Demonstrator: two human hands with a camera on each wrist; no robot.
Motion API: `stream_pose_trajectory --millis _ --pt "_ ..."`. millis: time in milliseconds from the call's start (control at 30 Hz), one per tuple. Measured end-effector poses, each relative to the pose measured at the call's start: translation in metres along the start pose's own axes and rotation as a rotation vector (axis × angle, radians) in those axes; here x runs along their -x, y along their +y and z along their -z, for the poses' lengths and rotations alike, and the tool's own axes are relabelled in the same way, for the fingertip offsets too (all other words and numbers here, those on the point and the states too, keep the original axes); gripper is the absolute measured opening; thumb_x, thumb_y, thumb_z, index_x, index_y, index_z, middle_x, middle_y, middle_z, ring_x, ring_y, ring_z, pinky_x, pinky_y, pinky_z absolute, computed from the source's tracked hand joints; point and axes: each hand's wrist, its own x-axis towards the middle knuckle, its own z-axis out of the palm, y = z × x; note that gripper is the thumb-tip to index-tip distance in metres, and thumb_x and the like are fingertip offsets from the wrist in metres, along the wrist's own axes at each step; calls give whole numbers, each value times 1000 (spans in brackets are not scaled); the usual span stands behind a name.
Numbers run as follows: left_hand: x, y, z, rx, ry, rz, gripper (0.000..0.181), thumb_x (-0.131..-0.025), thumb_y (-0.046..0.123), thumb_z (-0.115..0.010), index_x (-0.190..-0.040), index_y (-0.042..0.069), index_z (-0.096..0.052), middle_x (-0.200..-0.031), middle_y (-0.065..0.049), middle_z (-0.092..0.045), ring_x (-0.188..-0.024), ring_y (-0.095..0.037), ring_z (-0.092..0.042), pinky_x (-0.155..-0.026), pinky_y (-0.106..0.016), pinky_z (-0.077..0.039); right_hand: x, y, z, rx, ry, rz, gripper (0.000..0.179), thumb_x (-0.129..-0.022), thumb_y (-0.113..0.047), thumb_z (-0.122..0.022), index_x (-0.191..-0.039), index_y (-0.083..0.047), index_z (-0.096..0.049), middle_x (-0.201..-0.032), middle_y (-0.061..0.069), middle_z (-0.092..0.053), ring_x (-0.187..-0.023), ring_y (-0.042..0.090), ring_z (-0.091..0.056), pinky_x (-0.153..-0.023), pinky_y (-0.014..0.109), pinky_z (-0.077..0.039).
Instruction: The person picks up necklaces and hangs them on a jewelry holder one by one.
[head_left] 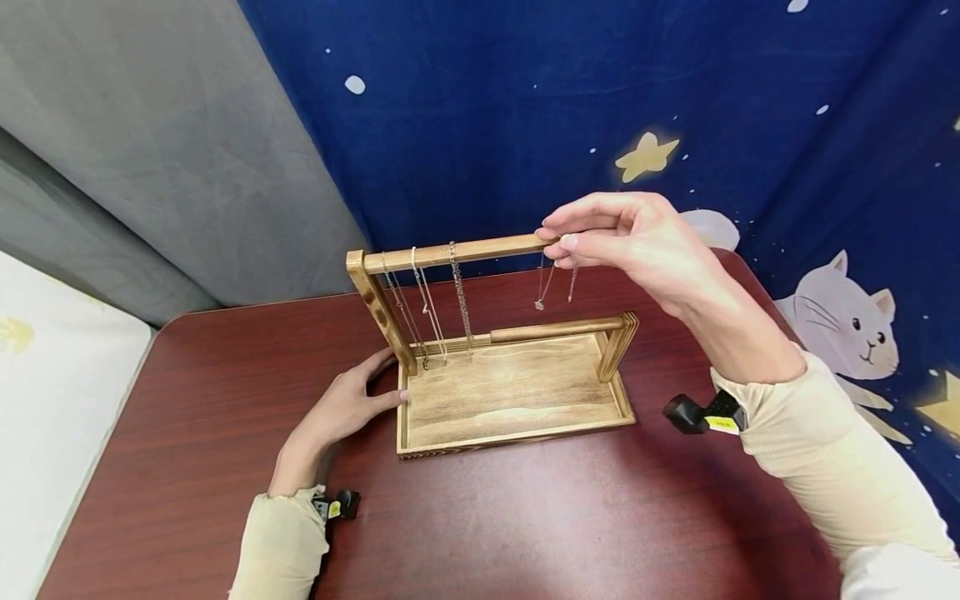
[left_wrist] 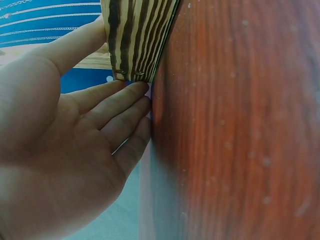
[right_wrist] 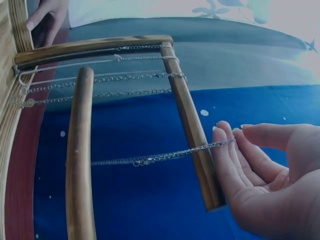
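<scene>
A wooden necklace stand (head_left: 517,383) with a tray base stands on the table. From its top bar hang several necklaces (head_left: 462,304) toward the left post. My right hand (head_left: 637,242) pinches a thin silver-coloured necklace (right_wrist: 172,155) between thumb and fingers at the bar's free right end. In the right wrist view this chain lies across the bar, and in the head view a small pendant (head_left: 539,305) dangles below. My left hand (head_left: 345,404) holds the tray's left end, thumb over the rim and fingers along the outside; the thumb tip is hidden in the left wrist view.
A shorter wooden bar (head_left: 558,329) with a free left end stands low over the tray's back, on the right post (head_left: 618,348). The dark red table (head_left: 225,417) reaches back to a grey curtain (head_left: 187,167) and a blue starry curtain (head_left: 487,108).
</scene>
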Motion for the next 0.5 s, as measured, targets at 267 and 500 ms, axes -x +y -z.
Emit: stream_pose_trajectory --millis 267,500 --pt "1 2 0 -2 0 3 80 -91 36 -73 -154 7 -35 -150 -14 -47 -142 -35 -35 -113 -54 -30 -4 -1 -12 -19 -79 -29 33 -93 -1 -68 -125 4 -66 -122 17 -68 -104 31 -69 -89 38 -56" --pt "1 2 0 -2 3 -8 80 -91 35 -74 -154 7 -35 -149 -14 -48 -142 -35 -36 -113 -53 -31 -5 -2 -21 -8 -99 -44 31 -93 -3 -67 -124 3 -67 -123 16 -68 -105 30 -69 -90 39 -55"
